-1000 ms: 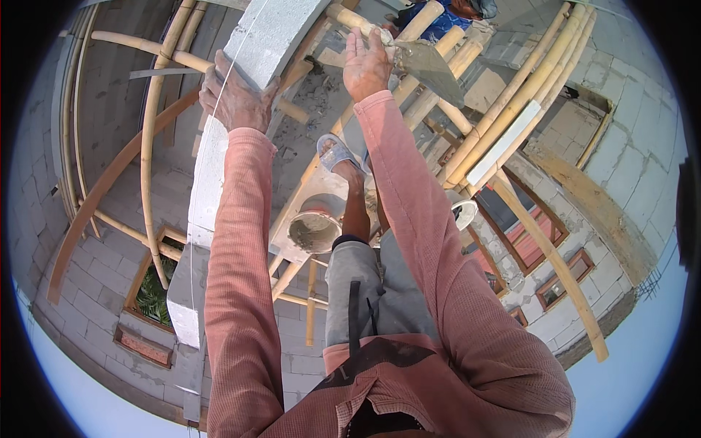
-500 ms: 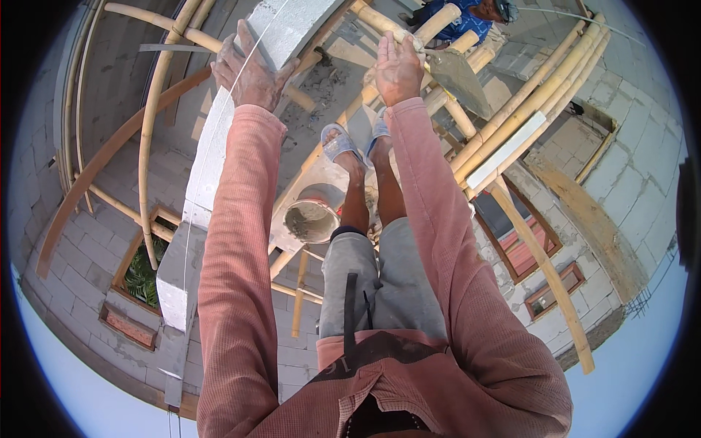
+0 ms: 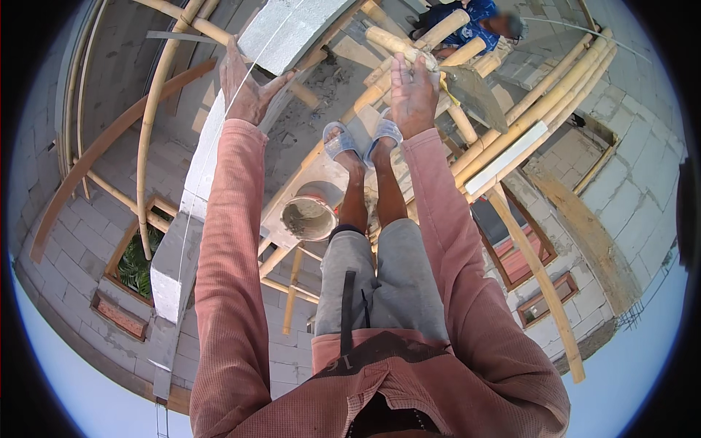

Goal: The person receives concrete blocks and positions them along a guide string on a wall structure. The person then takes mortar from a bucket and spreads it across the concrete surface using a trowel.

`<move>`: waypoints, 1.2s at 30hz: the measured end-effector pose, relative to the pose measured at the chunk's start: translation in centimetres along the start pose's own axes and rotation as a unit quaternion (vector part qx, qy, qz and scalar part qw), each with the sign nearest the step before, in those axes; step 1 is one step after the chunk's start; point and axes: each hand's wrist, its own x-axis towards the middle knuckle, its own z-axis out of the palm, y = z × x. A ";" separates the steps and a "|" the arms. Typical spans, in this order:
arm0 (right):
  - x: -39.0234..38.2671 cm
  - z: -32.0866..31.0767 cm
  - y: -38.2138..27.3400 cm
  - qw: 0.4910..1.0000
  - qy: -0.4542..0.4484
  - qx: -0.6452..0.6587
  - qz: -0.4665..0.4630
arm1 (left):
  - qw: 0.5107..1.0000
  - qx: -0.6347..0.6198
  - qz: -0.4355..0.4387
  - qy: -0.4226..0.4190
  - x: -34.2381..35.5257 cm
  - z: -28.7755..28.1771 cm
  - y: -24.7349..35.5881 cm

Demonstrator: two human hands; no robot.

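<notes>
both hands up at the top of a grey block wall, seen from high on bamboo scaffolding.

the left hand [image 3: 247, 89] lies spread and open against the underside of a grey block [image 3: 292, 29] at the wall's top course, beside a thin taut string [image 3: 212, 157]. the right hand [image 3: 413, 95] is closed around the handle of a mortar-caked trowel [image 3: 475, 95], its blade pointing right. a bucket [image 3: 309, 216] stands on the plank below, just left of the sandalled feet [image 3: 363, 139].
</notes>
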 end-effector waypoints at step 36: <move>-18.3 -7.2 -9.2 0.607 0.021 -0.580 0.543 | 0.282 -0.493 -0.795 0.214 -56.7 15.4 0.1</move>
